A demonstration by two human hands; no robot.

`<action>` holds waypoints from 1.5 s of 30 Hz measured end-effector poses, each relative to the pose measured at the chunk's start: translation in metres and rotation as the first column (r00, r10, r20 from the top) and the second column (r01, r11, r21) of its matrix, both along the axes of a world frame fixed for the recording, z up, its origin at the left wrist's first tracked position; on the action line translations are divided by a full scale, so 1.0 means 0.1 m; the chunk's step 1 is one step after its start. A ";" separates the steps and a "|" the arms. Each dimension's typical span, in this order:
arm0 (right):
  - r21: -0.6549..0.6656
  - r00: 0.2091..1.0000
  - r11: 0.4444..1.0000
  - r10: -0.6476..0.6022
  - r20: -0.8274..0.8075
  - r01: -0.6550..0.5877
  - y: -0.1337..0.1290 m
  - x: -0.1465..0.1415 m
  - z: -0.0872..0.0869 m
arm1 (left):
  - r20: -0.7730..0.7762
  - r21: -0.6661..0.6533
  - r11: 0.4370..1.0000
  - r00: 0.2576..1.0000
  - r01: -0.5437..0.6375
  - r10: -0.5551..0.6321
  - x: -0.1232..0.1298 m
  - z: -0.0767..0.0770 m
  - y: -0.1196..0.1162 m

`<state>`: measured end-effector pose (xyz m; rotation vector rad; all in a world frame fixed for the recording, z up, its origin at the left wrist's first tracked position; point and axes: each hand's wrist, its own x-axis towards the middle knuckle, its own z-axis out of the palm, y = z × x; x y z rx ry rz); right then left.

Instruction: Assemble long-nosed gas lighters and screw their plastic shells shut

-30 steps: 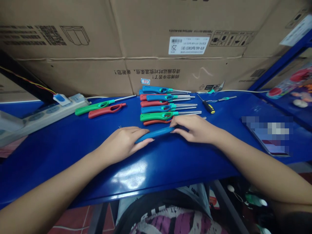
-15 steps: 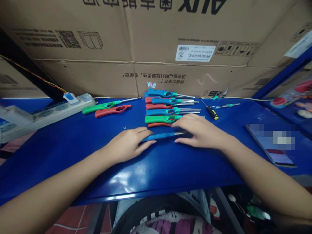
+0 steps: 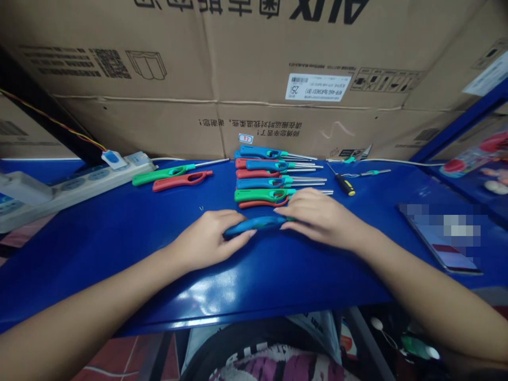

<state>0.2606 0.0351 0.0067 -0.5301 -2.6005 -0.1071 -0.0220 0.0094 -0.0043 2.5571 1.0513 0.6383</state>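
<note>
A blue long-nosed gas lighter (image 3: 260,223) lies across the space between my hands, just above the table's middle. My left hand (image 3: 212,233) is closed on its handle end, thumb below and fingers above. My right hand (image 3: 317,214) pinches the other end, hiding the metal tube. Right behind it, a stack of several lighters in blue, red and green (image 3: 260,195) lies with tubes pointing right. Off to the left are a green lighter (image 3: 162,173) and a red lighter body (image 3: 182,181) with no tube showing.
A white power strip (image 3: 75,185) stands at the left. To the right lie a black-and-yellow screwdriver (image 3: 345,183), a loose metal tube with wires (image 3: 377,172) and a phone (image 3: 440,241). A big cardboard box (image 3: 170,116) closes off the back of the blue table (image 3: 130,264).
The blue lighter has rolled, so its broader side now shows. My right hand has closed over the tube end, which was partly visible before. My left hand keeps its hold.
</note>
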 end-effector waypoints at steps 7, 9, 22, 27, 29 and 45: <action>0.036 0.997 0.998 -0.055 0.048 0.053 -0.04 -0.05 -0.02 | 0.057 -0.082 0.996 0.998 -0.034 0.039 0.03 -0.04 -0.02; 0.045 0.994 0.996 -0.084 0.068 0.081 -0.01 -0.01 0.01 | 0.069 -0.111 0.991 0.995 -0.069 0.077 0.02 -0.03 0.00; 0.172 0.997 0.985 0.014 0.071 -0.026 -0.04 -0.07 -0.01 | 0.154 -0.293 0.951 0.976 -0.104 0.154 0.08 -0.06 -0.12; 0.120 0.991 0.993 -0.018 0.135 0.002 -0.06 -0.09 -0.01 | 0.102 -0.024 0.997 0.992 -0.077 0.079 0.08 -0.08 -0.16; 0.083 0.979 0.996 -0.037 0.201 0.020 -0.06 -0.10 -0.04 | 0.010 0.012 0.997 0.997 -0.077 0.077 0.09 -0.08 -0.16; -0.145 0.763 0.756 -0.597 0.246 0.638 0.16 0.31 0.25 | -0.377 0.131 0.991 0.926 0.032 0.019 0.09 -0.04 -0.19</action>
